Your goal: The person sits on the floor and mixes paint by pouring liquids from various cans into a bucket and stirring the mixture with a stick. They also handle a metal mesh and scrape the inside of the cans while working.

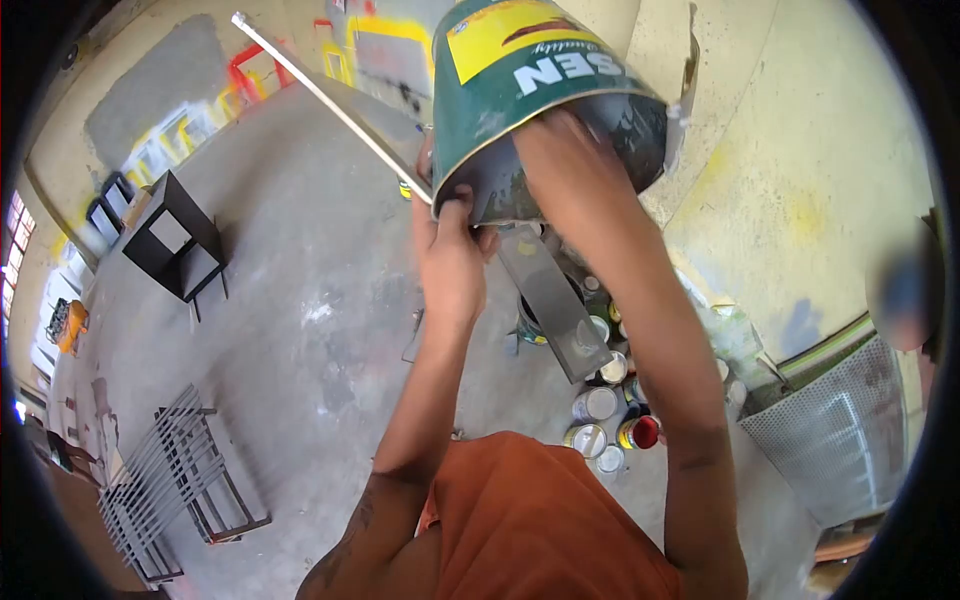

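Green bucket (487, 125) is raised and tilted above the floor (330, 270), its grey inside partly visible. The left hand (455, 265) grips its rim; the right hand (568, 135) is inside, its grip I cannot tell. Lower, cans (596, 403) stand together; one shows red inside.

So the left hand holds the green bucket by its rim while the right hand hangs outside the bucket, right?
One thing is off: the right hand isn't outside; the head view shows it inside the green bucket. What you say of the left hand stands.
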`<state>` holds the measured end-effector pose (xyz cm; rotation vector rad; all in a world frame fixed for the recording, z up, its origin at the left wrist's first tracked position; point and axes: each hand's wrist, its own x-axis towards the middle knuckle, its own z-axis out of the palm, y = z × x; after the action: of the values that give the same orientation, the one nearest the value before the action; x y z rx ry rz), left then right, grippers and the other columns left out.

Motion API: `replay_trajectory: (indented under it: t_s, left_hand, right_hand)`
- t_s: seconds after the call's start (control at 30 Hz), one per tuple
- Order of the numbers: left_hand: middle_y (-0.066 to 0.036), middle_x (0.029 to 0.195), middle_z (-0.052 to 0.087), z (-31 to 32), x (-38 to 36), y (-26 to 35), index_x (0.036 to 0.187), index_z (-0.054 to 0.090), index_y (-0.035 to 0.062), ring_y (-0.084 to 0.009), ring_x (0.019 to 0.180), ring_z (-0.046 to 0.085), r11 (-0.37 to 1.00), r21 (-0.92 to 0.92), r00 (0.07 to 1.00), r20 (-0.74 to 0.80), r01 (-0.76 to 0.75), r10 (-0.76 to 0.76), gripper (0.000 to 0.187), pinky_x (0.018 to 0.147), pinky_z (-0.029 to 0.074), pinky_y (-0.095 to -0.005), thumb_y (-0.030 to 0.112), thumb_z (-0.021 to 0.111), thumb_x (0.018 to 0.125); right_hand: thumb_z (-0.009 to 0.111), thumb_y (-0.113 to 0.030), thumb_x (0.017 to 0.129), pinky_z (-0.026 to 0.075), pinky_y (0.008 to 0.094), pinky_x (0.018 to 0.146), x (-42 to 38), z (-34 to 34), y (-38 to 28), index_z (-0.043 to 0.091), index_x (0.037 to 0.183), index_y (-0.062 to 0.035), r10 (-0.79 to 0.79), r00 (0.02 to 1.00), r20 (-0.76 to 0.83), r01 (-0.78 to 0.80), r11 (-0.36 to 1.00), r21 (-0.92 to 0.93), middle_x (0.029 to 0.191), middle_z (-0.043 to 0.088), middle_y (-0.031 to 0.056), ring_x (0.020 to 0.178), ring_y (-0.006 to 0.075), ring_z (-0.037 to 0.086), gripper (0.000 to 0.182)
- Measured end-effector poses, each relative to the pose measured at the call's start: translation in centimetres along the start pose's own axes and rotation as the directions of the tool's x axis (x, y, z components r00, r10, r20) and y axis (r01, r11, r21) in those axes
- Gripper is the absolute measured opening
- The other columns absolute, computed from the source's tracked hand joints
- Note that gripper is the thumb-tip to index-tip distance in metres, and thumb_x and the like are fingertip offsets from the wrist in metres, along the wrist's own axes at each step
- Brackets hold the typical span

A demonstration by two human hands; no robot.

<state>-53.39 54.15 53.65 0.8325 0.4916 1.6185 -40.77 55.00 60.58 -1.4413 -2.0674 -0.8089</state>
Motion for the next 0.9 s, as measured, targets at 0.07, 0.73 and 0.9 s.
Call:
replay_trajectory:
  t_s: [0.07, 0.73, 0.9]
  left_hand:
    - [-0.002, 0.103, 0.055, 0.0, 0.7, 0.1, 0.154, 0.034, 0.0202, -0.0061, 0.064, 0.041, 1.000, -0.002, 0.998, 0.055, -0.015, 0.015, 0.062, 0.050, 0.032, -0.0217, 0.002, 0.038, 0.095]
    - [0.000, 0.104, 0.049, -2.2, 0.9, 3.3, 0.155, 0.032, 0.0205, -0.0065, 0.066, 0.038, 0.991, 0.075, 0.993, 0.056, -0.111, 0.107, 0.061, 0.053, 0.033, -0.0226, 0.006, 0.039, 0.097]
    - [-0.001, 0.099, 0.051, -2.0, 1.0, 3.7, 0.157, 0.026, 0.0169, -0.0086, 0.059, 0.035, 0.986, 0.106, 0.991, 0.040, -0.132, 0.128, 0.064, 0.052, 0.031, -0.0253, 0.006, 0.038, 0.095]
  right_hand:
    - [0.057, -0.008, 0.090, 0.055, 0.0431, 0.096, 4.3, 2.8, 1.8, 0.064, 0.124, -0.0032, 0.015, 0.993, 0.114, -0.007, 0.998, -0.069, 0.127, 0.064, 0.0191, 0.118, 0.0339, 0.063, 0.035]
    - [0.049, -0.028, 0.097, 0.035, 0.0439, 0.117, 11.3, 3.7, 0.8, 0.050, 0.145, -0.0132, 0.033, 0.916, 0.399, 0.004, 0.996, -0.092, 0.156, 0.043, 0.0146, 0.141, 0.0315, 0.043, 0.050]
    - [0.054, -0.023, 0.095, 0.040, 0.0432, 0.112, 11.3, 1.5, -0.8, 0.054, 0.140, -0.0087, -0.052, 0.874, 0.483, -0.007, 0.993, 0.119, 0.148, 0.050, 0.0188, 0.134, 0.0333, 0.051, 0.047]
